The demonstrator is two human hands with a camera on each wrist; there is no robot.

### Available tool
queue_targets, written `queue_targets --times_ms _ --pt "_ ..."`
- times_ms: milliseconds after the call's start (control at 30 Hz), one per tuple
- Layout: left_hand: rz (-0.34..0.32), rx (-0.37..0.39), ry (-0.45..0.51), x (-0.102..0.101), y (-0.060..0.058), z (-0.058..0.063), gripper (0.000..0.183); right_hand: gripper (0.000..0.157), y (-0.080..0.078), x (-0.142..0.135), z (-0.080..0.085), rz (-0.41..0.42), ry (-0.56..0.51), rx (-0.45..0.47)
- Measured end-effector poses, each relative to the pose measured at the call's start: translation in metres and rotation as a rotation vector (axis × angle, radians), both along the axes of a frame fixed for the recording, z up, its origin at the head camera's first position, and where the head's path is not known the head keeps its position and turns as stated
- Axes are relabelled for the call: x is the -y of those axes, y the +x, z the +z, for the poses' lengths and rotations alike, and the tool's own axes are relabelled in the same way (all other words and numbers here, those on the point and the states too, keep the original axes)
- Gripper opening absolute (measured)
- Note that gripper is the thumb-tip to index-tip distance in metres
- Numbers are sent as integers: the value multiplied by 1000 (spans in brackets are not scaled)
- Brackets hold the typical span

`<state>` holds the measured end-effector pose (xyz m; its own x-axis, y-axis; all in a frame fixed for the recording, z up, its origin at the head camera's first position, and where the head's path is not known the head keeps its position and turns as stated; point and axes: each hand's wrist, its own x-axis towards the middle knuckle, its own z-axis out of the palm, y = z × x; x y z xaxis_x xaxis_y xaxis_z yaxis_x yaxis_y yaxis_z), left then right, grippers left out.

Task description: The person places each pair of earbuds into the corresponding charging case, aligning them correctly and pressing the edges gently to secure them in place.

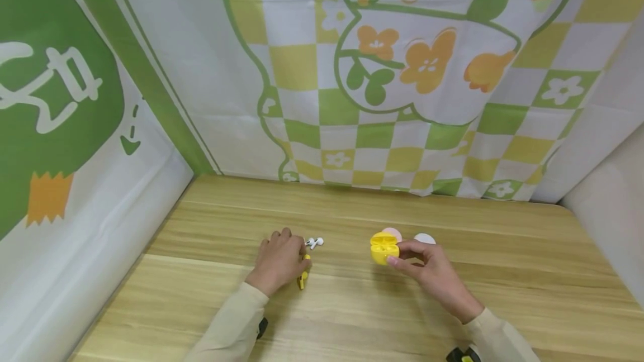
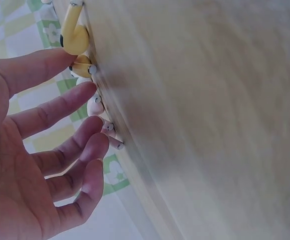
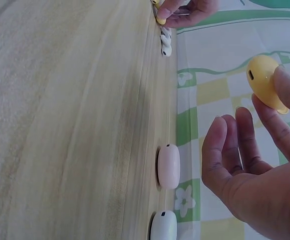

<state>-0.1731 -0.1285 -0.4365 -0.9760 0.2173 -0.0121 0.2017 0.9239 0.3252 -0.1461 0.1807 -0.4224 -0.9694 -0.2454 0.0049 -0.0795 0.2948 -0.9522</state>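
My right hand [image 1: 435, 275] holds a yellow earbud charging case [image 1: 384, 251] between thumb and index finger, above the table. Its lid is up in the head view; the right wrist view shows the rounded case [image 3: 262, 80] from outside, with a dark port. Low over the table, my left hand [image 1: 280, 258] pinches a yellow earbud [image 2: 81, 66] between thumb and index fingertips, partly hidden by them. The other fingers are loosely bent. Closer to the person lies a second yellow earbud [image 1: 303, 280]. White earbuds [image 1: 315, 242] lie just beyond the left fingertips.
A pink case [image 1: 392, 233] and a white case [image 1: 425, 238] sit behind the right hand on the wooden table [image 1: 352, 317]. Several pale earbuds [image 2: 109, 128] show past the left fingers. A patterned cloth [image 1: 342, 110] hangs along the table's back edge.
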Motion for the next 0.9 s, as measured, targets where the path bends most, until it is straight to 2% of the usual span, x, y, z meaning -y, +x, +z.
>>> queue_targets --times_ms 200,433,733,900 --pt "-12 -33 -19 -1 0 -1 18 28 1 0 0 7 0 -4" --pt "-7 -27 28 -2 1 1 15 28 2 0 -1 14 -6 -10" --pt "-56 -65 234 -9 1 10 15 28 1 1 0 20 -10 -13" --pt "-59 -60 373 -15 2 17 10 28 1 1 -1 26 -11 -7"
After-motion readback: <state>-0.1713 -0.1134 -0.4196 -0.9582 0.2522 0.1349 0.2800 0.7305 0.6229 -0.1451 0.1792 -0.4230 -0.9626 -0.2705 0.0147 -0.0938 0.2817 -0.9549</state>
